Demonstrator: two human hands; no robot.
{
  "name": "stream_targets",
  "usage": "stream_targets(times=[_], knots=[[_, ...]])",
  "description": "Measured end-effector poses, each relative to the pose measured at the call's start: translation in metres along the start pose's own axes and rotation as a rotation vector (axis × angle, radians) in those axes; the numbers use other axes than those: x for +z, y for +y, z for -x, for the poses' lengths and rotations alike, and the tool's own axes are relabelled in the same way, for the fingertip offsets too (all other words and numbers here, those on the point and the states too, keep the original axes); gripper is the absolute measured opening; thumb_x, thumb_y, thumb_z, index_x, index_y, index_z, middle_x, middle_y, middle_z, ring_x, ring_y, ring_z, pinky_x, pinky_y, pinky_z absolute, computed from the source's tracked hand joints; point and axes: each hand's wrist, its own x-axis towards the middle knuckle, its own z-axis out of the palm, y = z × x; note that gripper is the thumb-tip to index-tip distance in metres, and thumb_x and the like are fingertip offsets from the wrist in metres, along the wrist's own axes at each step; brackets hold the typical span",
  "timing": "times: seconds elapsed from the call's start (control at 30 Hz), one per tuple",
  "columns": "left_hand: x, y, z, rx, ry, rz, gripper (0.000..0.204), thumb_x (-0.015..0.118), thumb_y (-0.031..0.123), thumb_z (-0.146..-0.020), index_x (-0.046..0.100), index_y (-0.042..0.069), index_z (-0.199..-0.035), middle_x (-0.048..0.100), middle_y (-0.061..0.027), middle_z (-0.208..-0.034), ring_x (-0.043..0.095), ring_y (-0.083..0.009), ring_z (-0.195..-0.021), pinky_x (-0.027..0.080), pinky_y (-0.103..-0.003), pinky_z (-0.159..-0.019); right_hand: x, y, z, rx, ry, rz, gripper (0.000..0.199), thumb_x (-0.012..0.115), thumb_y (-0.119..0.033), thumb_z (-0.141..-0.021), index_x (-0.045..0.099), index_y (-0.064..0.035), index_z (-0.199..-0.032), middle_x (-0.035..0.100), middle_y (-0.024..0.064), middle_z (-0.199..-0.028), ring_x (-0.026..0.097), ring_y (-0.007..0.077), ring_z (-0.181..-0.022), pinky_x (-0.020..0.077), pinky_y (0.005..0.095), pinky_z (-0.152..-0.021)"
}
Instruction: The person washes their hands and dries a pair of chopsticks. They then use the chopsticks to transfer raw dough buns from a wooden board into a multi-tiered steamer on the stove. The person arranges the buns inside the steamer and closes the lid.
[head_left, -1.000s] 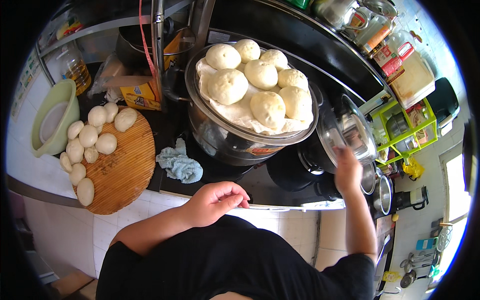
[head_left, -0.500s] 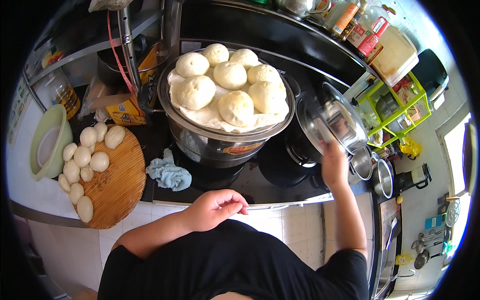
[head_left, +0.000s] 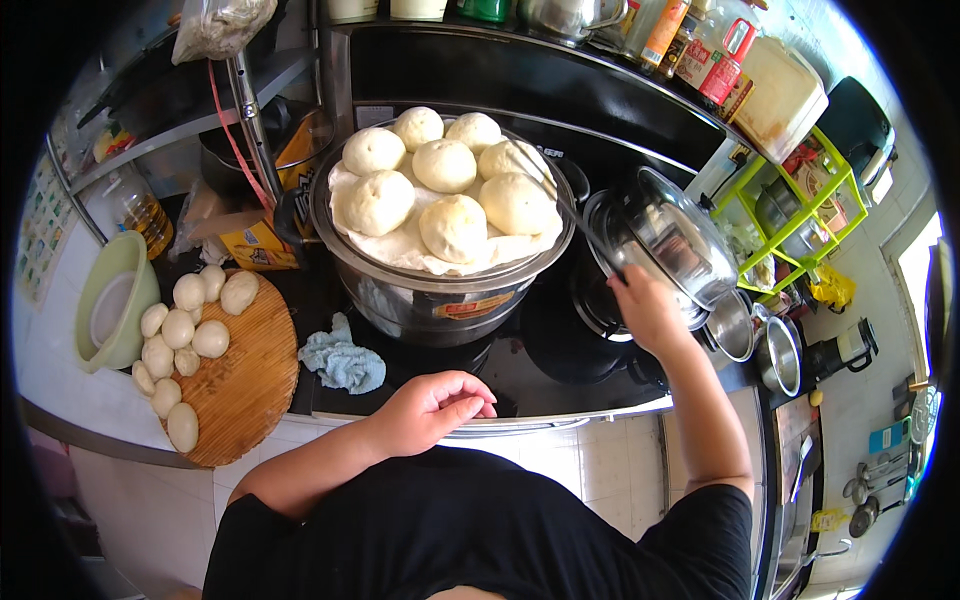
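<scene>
I'm seeing the right hand (head_left: 648, 308) gripping a glass lid (head_left: 672, 245), fingers wrapped on its rim, tilted just right of the steamer pot (head_left: 430, 290) full of buns (head_left: 452, 228). Left hand (head_left: 432, 408) is resting loosely curled at the counter edge (head_left: 560, 418). A blue rag (head_left: 343, 362) and a board of dough balls (head_left: 240, 385) are crowding the left; small pots (head_left: 765, 345) are hugging the right.

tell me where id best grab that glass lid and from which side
Probably by its rim or handle on the near right side, where the right hand already grips it. The glass lid is tilted up on edge right of the steamer pot, its domed face turned away from the buns. The knob is not clearly visible, so the near edge is the reachable part.
</scene>
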Motion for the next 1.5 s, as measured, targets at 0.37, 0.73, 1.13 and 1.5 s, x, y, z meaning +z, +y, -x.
stream_targets(times=[0.37,0.73,1.13,1.5], knots=[[0.010,0.005,-0.002,-0.015,0.017,0.015,0.016,0.047,0.011,-0.090,0.054,-0.001,-0.100,0.060,-0.0064,-0.090,0.056,-0.0103,-0.085,0.044,-0.023,-0.078,-0.010,0.006,-0.054,0.128,0.738,-0.537,0.018,0.042,-0.019,-0.090,0.048,-0.0025,-0.089,0.060,0.0206,-0.073,0.061,0.0353,-0.073,0.0459,0.0430,-0.066],[0.017,0.007,-0.005,-0.068,0.060,0.006,0.016,0.047,0.009,-0.090,0.054,-0.002,-0.100,0.061,-0.0083,-0.090,0.057,-0.0120,-0.086,0.045,-0.024,-0.079,0.026,0.039,-0.058,-0.027,-0.248,0.342,0.015,0.047,-0.019,-0.087,0.054,-0.0055,-0.086,0.059,0.0136,-0.078,0.055,0.0244,-0.066,0.0438,0.0344,-0.063],[0.034,0.001,-0.018,-0.030,0.109,0.010,0.017,0.046,0.008,-0.090,0.052,-0.002,-0.103,0.059,-0.0084,-0.092,0.056,-0.0126,-0.089,0.045,-0.025,-0.081,0.001,0.035,-0.059,0.165,0.690,-0.898,0.012,0.046,-0.012,-0.086,0.053,-0.0030,-0.088,0.056,0.0179,-0.071,0.054,0.0366,-0.068,0.0438,0.0422,-0.066],[0.074,0.001,-0.053,0.291,0.374,-0.001,0.036,0.038,0.018,-0.094,0.038,0.000,-0.125,0.052,-0.0150,-0.113,0.053,-0.0184,-0.096,0.044,-0.029,-0.080,-0.010,-0.013,0.050,-0.167,-0.599,-1.280,0.020,0.043,-0.022,-0.092,0.050,-0.0053,-0.099,0.041,-0.0053,-0.065,0.035,0.0034,-0.056,0.0299,0.0177,-0.050]])
